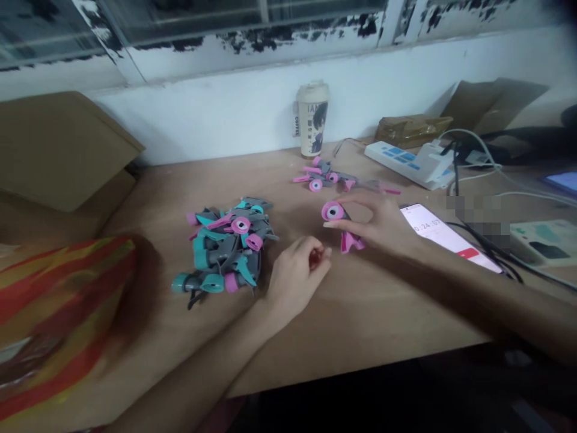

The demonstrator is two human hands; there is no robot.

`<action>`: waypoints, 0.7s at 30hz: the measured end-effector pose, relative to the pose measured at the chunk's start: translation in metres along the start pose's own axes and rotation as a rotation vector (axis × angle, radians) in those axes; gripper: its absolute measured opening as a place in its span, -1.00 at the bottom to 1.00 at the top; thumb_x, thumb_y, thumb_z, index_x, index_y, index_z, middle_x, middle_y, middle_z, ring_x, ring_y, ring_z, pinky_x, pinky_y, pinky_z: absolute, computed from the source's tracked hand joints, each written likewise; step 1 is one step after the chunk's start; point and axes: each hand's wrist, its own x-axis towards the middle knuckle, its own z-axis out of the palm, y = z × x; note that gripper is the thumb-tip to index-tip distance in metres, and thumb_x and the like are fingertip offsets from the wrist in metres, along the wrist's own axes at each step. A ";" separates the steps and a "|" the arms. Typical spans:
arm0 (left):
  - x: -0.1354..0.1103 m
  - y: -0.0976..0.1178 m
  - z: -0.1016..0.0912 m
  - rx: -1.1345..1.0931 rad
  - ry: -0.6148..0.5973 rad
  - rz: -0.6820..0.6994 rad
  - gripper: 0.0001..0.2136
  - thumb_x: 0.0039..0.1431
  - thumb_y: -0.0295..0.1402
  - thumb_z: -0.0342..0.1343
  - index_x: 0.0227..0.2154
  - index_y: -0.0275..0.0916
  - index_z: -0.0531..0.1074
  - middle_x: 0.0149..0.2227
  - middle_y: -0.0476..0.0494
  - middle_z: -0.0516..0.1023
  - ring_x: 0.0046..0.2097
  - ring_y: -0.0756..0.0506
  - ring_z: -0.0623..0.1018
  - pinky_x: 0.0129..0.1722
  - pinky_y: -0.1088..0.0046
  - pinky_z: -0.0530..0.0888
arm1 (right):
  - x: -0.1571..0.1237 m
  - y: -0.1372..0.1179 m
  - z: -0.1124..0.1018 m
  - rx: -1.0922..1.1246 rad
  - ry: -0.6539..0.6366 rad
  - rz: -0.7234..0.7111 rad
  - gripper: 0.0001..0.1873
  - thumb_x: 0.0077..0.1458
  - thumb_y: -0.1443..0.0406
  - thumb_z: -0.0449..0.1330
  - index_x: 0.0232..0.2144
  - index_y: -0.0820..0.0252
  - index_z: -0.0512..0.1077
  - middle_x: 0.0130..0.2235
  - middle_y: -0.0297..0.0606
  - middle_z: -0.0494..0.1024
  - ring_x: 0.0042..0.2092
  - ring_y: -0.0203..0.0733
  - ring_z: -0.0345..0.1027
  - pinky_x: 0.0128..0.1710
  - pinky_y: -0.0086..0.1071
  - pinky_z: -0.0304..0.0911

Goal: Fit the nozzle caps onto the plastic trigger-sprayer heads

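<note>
Maybe partway; pink pile point(332, 178) made, mixed pile point(232, 242) waiting; pink piece point(332, 211) held by right fingers point(345, 226); left fingers point(308, 245) curled, hold unclear.

The left forearm point(216, 367), bare, slants up from the lower left; the left hand point(297, 273) curls loosely, knuckles upward. The bare right forearm point(478, 279) enters from the right, the right hand point(378, 218) farther forward, thumb point(346, 226) and forefinger pinching.

Right of the frame's centre, my right hand point(383, 219) holds one pink-and-grey piece point(333, 211); my left hand point(295, 273) curls near centre.
</note>
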 end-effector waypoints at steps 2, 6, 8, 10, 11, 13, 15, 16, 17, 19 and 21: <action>-0.002 0.003 0.002 0.021 -0.111 0.004 -0.89 0.14 -0.39 0.06 -0.48 -0.24 0.33 -0.49 0.05 0.40 -0.45 0.02 0.39 -0.44 0.50 0.26 | 0.021 -0.008 0.004 0.025 -0.071 -0.036 -0.66 -0.10 0.04 0.28 -0.32 0.11 0.50 -0.21 -0.29 0.58 -0.11 -0.09 0.42 -0.08 -0.21 0.23; -0.003 0.005 0.002 0.028 -0.211 0.035 -0.88 0.15 -0.38 0.03 -0.49 -0.24 0.35 -0.50 0.05 0.42 -0.47 0.03 0.40 -0.47 0.51 0.25 | 0.065 -0.036 0.031 0.029 -0.269 -0.106 -0.66 -0.04 0.04 0.24 -0.31 0.16 0.52 -0.22 -0.29 0.58 -0.15 -0.15 0.42 -0.07 -0.26 0.20; -0.003 0.005 0.001 0.040 -0.229 0.033 -0.86 0.16 -0.37 0.02 -0.49 -0.24 0.36 -0.49 0.03 0.44 -0.46 0.02 0.42 -0.47 0.51 0.26 | 0.086 -0.052 0.050 0.019 -0.354 -0.100 -0.67 -0.04 0.07 0.25 -0.31 0.18 0.53 -0.25 -0.27 0.59 -0.18 -0.17 0.43 -0.06 -0.26 0.18; -0.003 0.005 0.000 0.058 -0.244 0.027 -0.86 0.16 -0.36 0.02 -0.47 -0.24 0.38 -0.47 0.01 0.46 -0.43 0.00 0.44 -0.45 0.51 0.28 | 0.105 -0.066 0.068 -0.027 -0.410 -0.111 -0.67 -0.03 0.07 0.25 -0.31 0.17 0.53 -0.26 -0.28 0.59 -0.19 -0.17 0.42 0.01 -0.19 0.09; -0.003 0.005 0.000 0.067 -0.248 0.026 -0.87 0.16 -0.36 0.02 -0.46 -0.24 0.39 -0.46 0.00 0.48 -0.42 -0.01 0.45 -0.45 0.50 0.29 | 0.113 -0.073 0.077 -0.073 -0.439 -0.128 -0.68 -0.03 0.06 0.24 -0.32 0.17 0.53 -0.28 -0.28 0.58 -0.19 -0.15 0.41 0.05 -0.13 0.03; -0.003 0.005 0.000 0.077 -0.249 0.031 -0.87 0.16 -0.36 0.02 -0.43 -0.25 0.41 -0.44 -0.02 0.49 -0.42 -0.02 0.46 -0.43 0.50 0.31 | 0.124 -0.085 0.092 -0.156 -0.500 -0.179 -0.68 0.00 0.06 0.22 -0.35 0.19 0.52 -0.31 -0.27 0.58 -0.18 -0.12 0.40 0.07 -0.05 -0.05; -0.003 0.005 0.000 0.080 -0.245 0.038 -0.88 0.15 -0.36 0.03 -0.43 -0.25 0.41 -0.44 -0.03 0.50 -0.42 -0.03 0.46 -0.43 0.49 0.32 | 0.129 -0.094 0.102 -0.191 -0.555 -0.230 -0.67 0.01 0.07 0.22 -0.33 0.22 0.51 -0.31 -0.25 0.58 -0.15 -0.08 0.39 0.06 -0.06 -0.02; -0.003 0.005 0.000 0.081 -0.244 0.042 -0.89 0.15 -0.37 0.03 -0.43 -0.25 0.42 -0.44 -0.03 0.50 -0.42 -0.03 0.47 -0.43 0.49 0.32 | 0.130 -0.098 0.106 -0.193 -0.570 -0.249 -0.64 0.01 0.06 0.21 -0.29 0.23 0.50 -0.28 -0.22 0.57 -0.13 -0.06 0.39 0.04 -0.09 0.02; -0.004 0.004 0.001 0.081 -0.243 0.047 -0.89 0.15 -0.37 0.03 -0.43 -0.25 0.42 -0.44 -0.03 0.50 -0.41 -0.04 0.47 -0.43 0.49 0.32 | 0.129 -0.102 0.107 -0.192 -0.576 -0.258 -0.59 0.01 0.04 0.20 -0.22 0.24 0.48 -0.22 -0.17 0.57 -0.09 -0.04 0.38 0.02 -0.13 0.06; -0.004 0.003 0.001 0.080 -0.241 0.056 -0.89 0.15 -0.37 0.02 -0.42 -0.24 0.42 -0.43 -0.03 0.50 -0.40 -0.04 0.47 -0.42 0.48 0.33 | 0.124 -0.104 0.105 -0.179 -0.562 -0.270 -0.45 0.03 -0.02 0.16 -0.07 0.27 0.40 -0.09 -0.06 0.52 -0.01 0.00 0.34 -0.01 -0.19 0.12; -0.004 0.003 0.001 0.078 -0.241 0.064 -0.88 0.16 -0.37 0.01 -0.41 -0.24 0.42 -0.42 -0.04 0.50 -0.40 -0.04 0.47 -0.41 0.48 0.33 | 0.119 -0.100 0.097 -0.135 -0.526 -0.282 -0.36 0.07 -0.05 0.09 0.03 0.30 0.32 0.00 -0.01 0.46 0.04 -0.01 0.31 -0.01 -0.22 0.15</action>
